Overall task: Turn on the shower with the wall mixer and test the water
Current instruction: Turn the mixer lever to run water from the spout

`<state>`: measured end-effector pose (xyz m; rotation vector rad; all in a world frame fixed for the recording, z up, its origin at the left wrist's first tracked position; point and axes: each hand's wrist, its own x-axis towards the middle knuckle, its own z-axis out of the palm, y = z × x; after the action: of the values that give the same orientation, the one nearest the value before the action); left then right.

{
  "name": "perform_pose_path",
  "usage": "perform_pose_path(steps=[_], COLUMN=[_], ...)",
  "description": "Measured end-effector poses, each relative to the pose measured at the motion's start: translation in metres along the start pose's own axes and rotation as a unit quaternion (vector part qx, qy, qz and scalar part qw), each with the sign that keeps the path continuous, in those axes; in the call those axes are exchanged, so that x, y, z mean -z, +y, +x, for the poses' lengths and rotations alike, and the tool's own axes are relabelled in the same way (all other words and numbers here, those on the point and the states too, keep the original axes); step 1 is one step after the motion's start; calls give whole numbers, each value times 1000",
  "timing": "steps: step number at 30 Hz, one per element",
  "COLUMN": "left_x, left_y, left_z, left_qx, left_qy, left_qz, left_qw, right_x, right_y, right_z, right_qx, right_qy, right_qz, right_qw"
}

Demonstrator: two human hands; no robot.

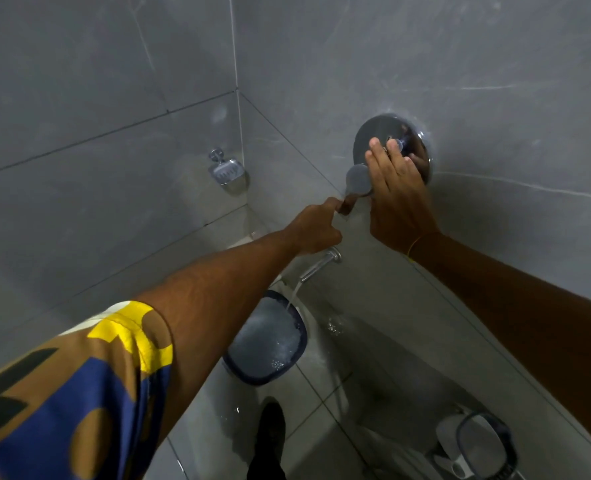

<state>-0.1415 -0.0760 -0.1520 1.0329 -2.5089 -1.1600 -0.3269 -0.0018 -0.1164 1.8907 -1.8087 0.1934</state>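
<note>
The round chrome wall mixer (377,133) is set in the grey tiled wall on the right. My right hand (396,188) lies over it, with the small diverter knob (400,145) held between its fingers. The mixer's lever (356,180) points down and to the left, and my left hand (316,225) pinches its lower end. Below, a chrome spout (318,266) pours a stream of water into a dark-rimmed bucket (231,367) on the floor. The shower head is out of view.
A chrome soap dish (226,171) hangs in the wall corner on the left. A second dark-rimmed container (484,445) with white items stands at the bottom right. My dark shoe (270,434) is on the wet tiled floor near the bucket.
</note>
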Motion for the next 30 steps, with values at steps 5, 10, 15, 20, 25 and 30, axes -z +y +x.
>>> perform_pose_path(steps=[5,10,15,20,25,30], left_x=[-1,6,3,-3,-1,-4], left_y=[-4,-21,-22,-19,-22,-25], left_z=[-6,-22,-26,-24,-23,-25], left_qx=[-12,-4,-35,-51,-52,-25], left_qy=[10,-20,-21,-5,6,42], left_qz=[19,94,144,164,180,203], left_qw=[1000,995,989,985,982,978], right_x=[3,5,10,16,23,27], right_y=[3,0,-1,2,7,9], right_z=[0,0,0,1,2,9], right_qx=[7,2,8,21,47,58], right_qy=[-11,-14,-29,-42,-42,-47], right_qz=[-18,-40,-58,-76,-106,-110], right_qw=[1000,999,998,996,992,991])
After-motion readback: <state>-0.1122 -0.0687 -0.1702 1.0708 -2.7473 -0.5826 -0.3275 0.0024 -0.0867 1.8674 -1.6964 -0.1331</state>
